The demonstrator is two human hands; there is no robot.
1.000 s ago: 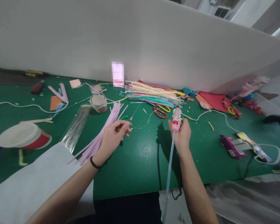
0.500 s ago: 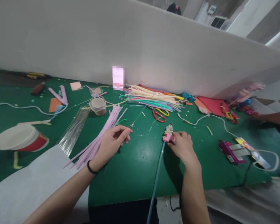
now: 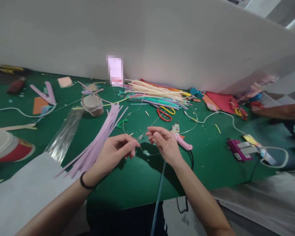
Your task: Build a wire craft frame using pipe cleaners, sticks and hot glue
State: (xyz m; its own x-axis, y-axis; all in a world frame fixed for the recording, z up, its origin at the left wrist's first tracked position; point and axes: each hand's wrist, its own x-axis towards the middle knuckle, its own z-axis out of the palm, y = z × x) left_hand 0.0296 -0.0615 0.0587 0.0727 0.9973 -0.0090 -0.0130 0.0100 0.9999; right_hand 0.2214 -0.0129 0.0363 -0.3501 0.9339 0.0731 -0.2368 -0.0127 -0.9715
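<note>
My left hand (image 3: 120, 147) pinches a thin wire loop (image 3: 123, 122) between thumb and fingers, close to a small twisted joint. A translucent blob (image 3: 146, 153) sits by the wire, just right of those fingertips. Facing it, my right hand (image 3: 164, 142) is closed, thumb against curled fingers, near the wire; what it pinches, if anything, does not show. Behind it a pink glue gun (image 3: 184, 141) lies on the green table (image 3: 199, 177), its nozzle end dotted with residue. A long translucent bluish glue stick (image 3: 158, 196) runs down past the table edge.
Lilac pipe cleaners (image 3: 95, 147) lie by my left forearm, and a multicoloured bundle (image 3: 157, 93) lies at the back. Scissors (image 3: 164, 114) rest before it. A lidded cup (image 3: 92, 103), paper bucket (image 3: 12, 147) and purple power block (image 3: 238, 149) surround them. Another person's arm (image 3: 280, 111) reaches in at right.
My right hand has let go of the glue gun, now lying on the table, and moved left towards my left hand and the wire. The view has shifted slightly.
</note>
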